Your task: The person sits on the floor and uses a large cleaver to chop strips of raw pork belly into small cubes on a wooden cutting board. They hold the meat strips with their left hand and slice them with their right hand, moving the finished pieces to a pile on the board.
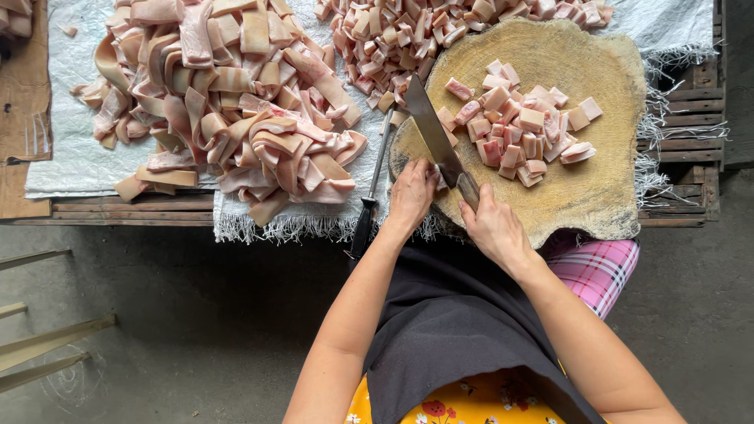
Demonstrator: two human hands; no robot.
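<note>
Pork cubes (522, 129) lay cut in a small heap on the round wooden block (597, 196), with a bigger pile of cubes (408, 35) behind it. My right hand (493, 228) was clamped on the knife (433, 129) handle; my left hand (410, 195) rested curled at the blade, holding nothing I could see. A large heap of uncut strips (243, 102) waited on the surface (71, 149), so I judged much was left.

Informal meat-prep yard: round wooden chopping block (573, 196), pork strip heap (236, 102), woven sacking (71, 149), concrete floor (181, 306).
</note>
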